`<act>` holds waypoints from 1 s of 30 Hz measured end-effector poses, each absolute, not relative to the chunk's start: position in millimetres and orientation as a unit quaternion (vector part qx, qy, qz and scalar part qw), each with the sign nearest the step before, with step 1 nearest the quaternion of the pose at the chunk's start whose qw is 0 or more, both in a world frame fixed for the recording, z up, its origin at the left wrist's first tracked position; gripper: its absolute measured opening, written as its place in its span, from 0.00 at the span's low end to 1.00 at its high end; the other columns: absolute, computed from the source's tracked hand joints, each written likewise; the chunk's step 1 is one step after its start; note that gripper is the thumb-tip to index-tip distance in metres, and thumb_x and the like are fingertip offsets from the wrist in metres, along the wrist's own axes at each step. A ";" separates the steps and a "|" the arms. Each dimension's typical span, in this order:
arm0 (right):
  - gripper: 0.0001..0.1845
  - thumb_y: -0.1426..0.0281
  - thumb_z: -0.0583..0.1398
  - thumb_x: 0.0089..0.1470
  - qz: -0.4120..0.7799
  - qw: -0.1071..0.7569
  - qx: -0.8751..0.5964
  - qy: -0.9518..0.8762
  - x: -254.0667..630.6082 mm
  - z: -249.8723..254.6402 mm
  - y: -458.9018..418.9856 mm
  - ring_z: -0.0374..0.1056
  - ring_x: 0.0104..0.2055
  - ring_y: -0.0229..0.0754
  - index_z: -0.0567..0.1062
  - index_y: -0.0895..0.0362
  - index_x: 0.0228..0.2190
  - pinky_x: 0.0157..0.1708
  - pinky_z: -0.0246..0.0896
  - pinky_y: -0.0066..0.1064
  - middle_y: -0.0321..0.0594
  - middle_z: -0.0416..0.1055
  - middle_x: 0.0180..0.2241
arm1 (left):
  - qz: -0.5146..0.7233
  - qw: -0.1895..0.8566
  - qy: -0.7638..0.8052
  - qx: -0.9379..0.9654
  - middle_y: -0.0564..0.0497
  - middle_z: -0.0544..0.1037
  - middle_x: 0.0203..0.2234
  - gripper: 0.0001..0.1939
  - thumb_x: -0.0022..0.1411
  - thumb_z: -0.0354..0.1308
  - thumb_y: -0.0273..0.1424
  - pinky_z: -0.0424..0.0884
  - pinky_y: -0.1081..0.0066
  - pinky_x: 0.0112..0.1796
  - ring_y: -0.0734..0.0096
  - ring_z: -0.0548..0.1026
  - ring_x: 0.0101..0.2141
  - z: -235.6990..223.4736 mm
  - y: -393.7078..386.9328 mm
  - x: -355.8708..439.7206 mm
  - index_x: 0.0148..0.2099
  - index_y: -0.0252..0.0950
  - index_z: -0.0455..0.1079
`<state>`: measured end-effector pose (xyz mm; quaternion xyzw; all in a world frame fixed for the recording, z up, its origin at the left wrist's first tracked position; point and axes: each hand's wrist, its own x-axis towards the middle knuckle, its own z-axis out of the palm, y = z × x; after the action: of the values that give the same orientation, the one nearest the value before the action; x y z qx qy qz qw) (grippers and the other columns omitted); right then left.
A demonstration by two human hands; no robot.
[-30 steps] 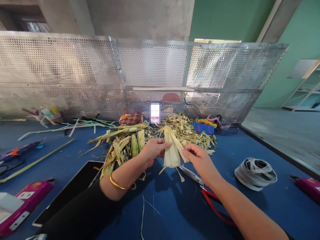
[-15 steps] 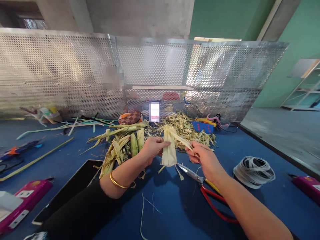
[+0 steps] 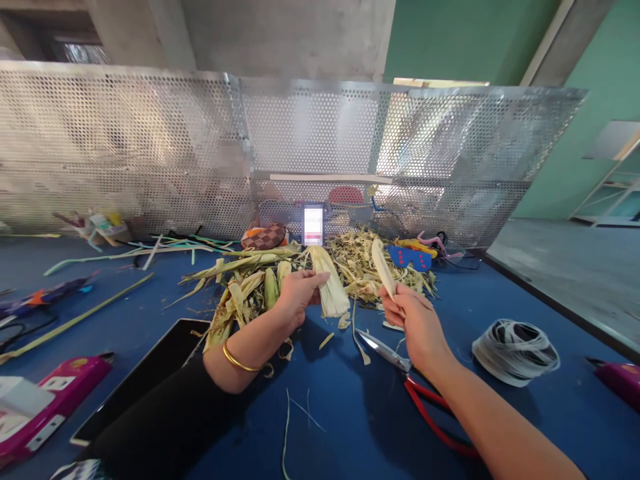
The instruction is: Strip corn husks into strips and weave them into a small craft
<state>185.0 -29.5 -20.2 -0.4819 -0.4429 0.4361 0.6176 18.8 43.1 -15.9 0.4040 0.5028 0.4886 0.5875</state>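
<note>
My left hand [image 3: 295, 297] is closed on a pale bundle of corn husk [image 3: 326, 285], held just above the blue table [image 3: 340, 427]. My right hand [image 3: 417, 320] pinches a single torn-off husk strip [image 3: 384, 267] that stands upright, apart from the bundle. Behind both hands lies a heap of husks and corn ears [image 3: 280, 280]. Red-handled scissors [image 3: 405, 373] lie on the table under my right wrist.
A coil of white cord [image 3: 515, 350] sits at the right. A dark tablet [image 3: 145, 377] and pink glue guns [image 3: 45, 403] lie at the left, another pink tool [image 3: 617, 377] at far right. A perforated metal screen [image 3: 150, 147] backs the table. Blue glasses [image 3: 407, 257] and a checked pouch [image 3: 265, 237] lie behind the heap.
My right hand has pulled one strip off the husk bundle and lifted it to the right. The left hand tilted the bundle and kept its hold.
</note>
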 end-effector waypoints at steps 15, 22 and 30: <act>0.14 0.57 0.60 0.46 0.335 0.481 -0.564 -0.582 174.9 -44.1 -25.5 0.56 0.23 0.37 0.67 0.55 0.26 0.24 0.50 0.28 0.31 0.61 0.19 | 0.461 0.606 0.463 0.454 0.53 0.73 0.16 0.11 0.47 0.65 0.33 0.66 0.75 0.19 0.76 0.69 0.15 -20.9 22.3 32.9 0.25 0.32 0.68; 0.12 0.62 0.63 0.41 0.246 0.414 -0.627 -0.612 171.2 -42.5 -29.1 0.52 0.18 0.36 0.67 0.53 0.24 0.20 0.44 0.27 0.27 0.56 0.15 | 0.449 0.616 0.463 0.453 0.53 0.74 0.17 0.10 0.48 0.65 0.33 0.64 0.78 0.19 0.78 0.69 0.17 -22.6 21.9 33.7 0.27 0.32 0.69; 0.11 0.62 0.58 0.46 0.273 0.458 -0.584 -0.613 174.3 -40.3 -27.3 0.55 0.22 0.37 0.72 0.56 0.21 0.23 0.48 0.28 0.32 0.63 0.17 | 0.420 0.648 0.425 0.472 0.52 0.76 0.22 0.05 0.45 0.65 0.27 0.68 0.77 0.24 0.77 0.72 0.21 -22.1 20.7 32.5 0.29 0.33 0.74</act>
<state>174.3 -27.3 -40.3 -0.5836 -0.6125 0.2732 0.4578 32.5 20.7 -22.1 0.4725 0.4254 0.4202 0.6475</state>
